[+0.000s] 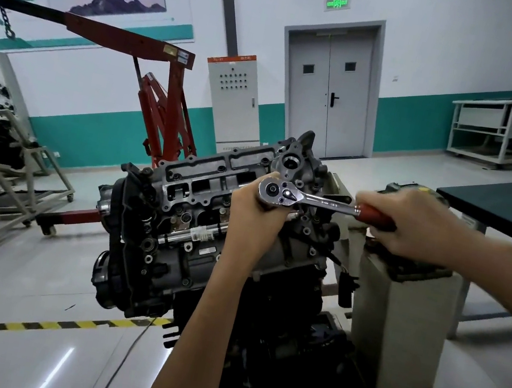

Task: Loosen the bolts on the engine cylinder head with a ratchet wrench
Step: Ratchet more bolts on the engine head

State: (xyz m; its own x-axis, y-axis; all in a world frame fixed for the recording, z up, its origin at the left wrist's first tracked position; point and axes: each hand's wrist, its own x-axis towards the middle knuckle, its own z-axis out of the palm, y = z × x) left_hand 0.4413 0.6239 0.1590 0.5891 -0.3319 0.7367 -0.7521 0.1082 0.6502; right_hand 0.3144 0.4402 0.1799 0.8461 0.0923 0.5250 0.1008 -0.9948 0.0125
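Workshop floor (28, 273) behind; at engine cylinder head (215, 186), left hand (254, 214) wrapped round ratchet wrench (308, 198), right hand (413, 225) gripping red handle (375, 215), bolts (176, 176) seemingly mostly unloosened.

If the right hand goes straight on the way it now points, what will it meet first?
The right hand points leftward along the ratchet wrench; it would likely meet the left hand at the wrench's head first.

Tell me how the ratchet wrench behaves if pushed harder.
Probably stiff: the ratchet wrench is a chrome bar. Likely head-heavy, so the left hand cupping its head helps steady it. The polished shank looks slippery; the right hand holds the red handle, probably grippier.
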